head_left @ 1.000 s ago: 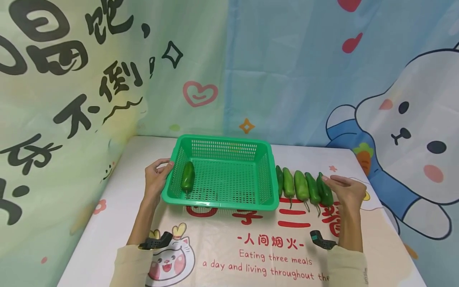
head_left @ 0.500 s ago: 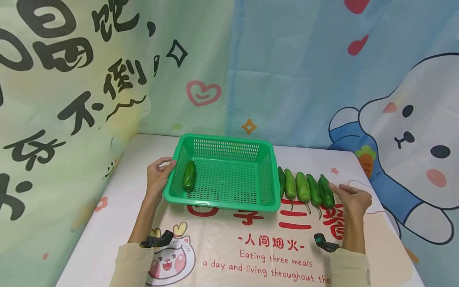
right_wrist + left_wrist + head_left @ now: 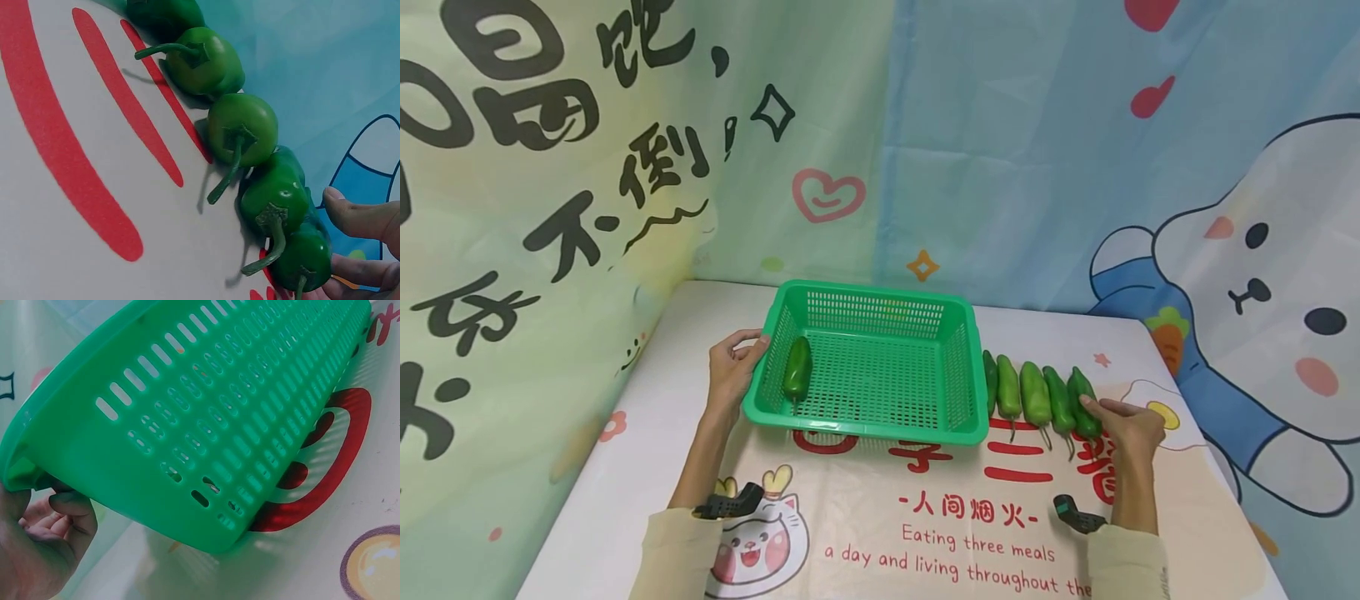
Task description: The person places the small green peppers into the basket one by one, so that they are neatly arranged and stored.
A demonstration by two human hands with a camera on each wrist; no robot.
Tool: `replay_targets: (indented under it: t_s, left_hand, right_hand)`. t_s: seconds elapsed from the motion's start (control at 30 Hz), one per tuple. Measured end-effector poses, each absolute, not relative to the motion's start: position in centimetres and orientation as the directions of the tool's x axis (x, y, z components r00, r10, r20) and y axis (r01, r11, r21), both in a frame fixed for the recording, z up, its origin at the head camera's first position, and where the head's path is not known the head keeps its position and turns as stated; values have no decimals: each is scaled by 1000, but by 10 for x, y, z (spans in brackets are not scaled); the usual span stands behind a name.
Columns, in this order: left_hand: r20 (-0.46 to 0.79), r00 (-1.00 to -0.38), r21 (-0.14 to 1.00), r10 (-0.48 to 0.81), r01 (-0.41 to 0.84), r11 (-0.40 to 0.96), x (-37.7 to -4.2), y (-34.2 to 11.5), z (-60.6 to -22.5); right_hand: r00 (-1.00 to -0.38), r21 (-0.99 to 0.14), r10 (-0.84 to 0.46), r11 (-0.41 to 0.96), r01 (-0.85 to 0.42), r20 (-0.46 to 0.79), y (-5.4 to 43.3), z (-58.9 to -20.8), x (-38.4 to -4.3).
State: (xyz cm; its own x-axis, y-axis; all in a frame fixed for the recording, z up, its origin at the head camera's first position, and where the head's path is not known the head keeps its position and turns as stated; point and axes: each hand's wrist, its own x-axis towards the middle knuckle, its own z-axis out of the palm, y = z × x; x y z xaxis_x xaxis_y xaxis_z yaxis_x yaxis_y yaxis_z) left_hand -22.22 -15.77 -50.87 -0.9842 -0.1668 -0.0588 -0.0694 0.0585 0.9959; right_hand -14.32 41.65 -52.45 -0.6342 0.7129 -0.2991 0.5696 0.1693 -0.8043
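Observation:
A green plastic basket (image 3: 865, 431) with slotted walls stands on the table, one dark green pepper (image 3: 797, 368) lying at its left end. My left hand (image 3: 730, 372) grips the basket's left rim, thumb on top and fingers curled beneath, as the left wrist view shows. Right of the basket lies a row of several green peppers (image 3: 1036, 393), stems toward me. Beside the rightmost pepper (image 3: 303, 256) is my right hand (image 3: 1135, 429). In the right wrist view its thumb (image 3: 365, 219) is held apart from the fingers, which reach the pepper's outer side.
A printed cloth with red characters and English text covers the white table (image 3: 602, 492). Behind it hangs a patterned curtain (image 3: 1000, 167) with a cartoon bear at right. The basket's right wall (image 3: 973, 375) partly hides the nearest pepper in the row.
My right hand draws back a little to the right from the rightmost pepper, then comes back left to it. The left hand keeps its hold on the basket. The head view shifts slightly.

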Motion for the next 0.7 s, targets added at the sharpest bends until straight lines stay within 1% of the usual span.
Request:
replay_targets:
  t_s: [0.33, 0.53, 0.7]
  left_hand:
    - [-63, -984, 996, -169, -74, 59, -223, -157, -509]
    - [-67, -985, 995, -161, -77, 58, -222, -157, -510]
    - [-63, -985, 995, -160, -74, 67, -222, -157, -511]
  right_hand:
    - [-659, -786, 691, 214, 580, -297, 412, -528, -145]
    - [-640, -800, 710, 185, 571, -292, 411, -533, -148]
    - [-617, -802, 717, 136, 582, -326, 415, -535, -149]
